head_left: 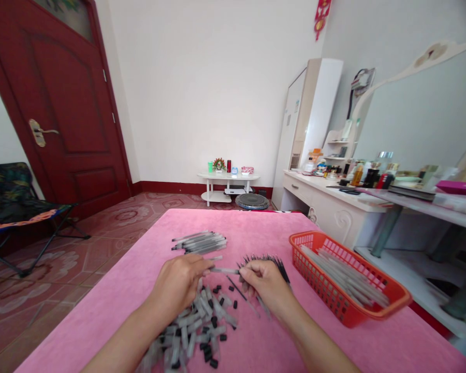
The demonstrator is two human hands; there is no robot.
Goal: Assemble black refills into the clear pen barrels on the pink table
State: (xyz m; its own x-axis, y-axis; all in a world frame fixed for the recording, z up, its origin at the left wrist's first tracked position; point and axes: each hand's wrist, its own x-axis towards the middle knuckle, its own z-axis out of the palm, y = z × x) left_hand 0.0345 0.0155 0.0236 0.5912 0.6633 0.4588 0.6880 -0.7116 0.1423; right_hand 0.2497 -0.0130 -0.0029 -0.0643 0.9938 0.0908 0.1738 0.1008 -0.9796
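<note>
White walls (202, 88), red door (73, 103) far left, patterned tile floor (112, 223), folding chair (11, 202) left, small white table (227, 178) far, dresser (326, 199) with mirror (423, 124) right

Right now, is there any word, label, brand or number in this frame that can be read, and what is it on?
None can be read.
Red hanging ornament on the wall: any characters are too blurred.
Bottles on the dresser: labels too small.
Pen parts held between left hand and right hand: no print visible.

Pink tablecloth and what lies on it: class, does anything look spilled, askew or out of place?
Small black plastic caps lie scattered loose among the heap of clear pen barrels. The orange plastic basket sits at the table's right edge.
</note>
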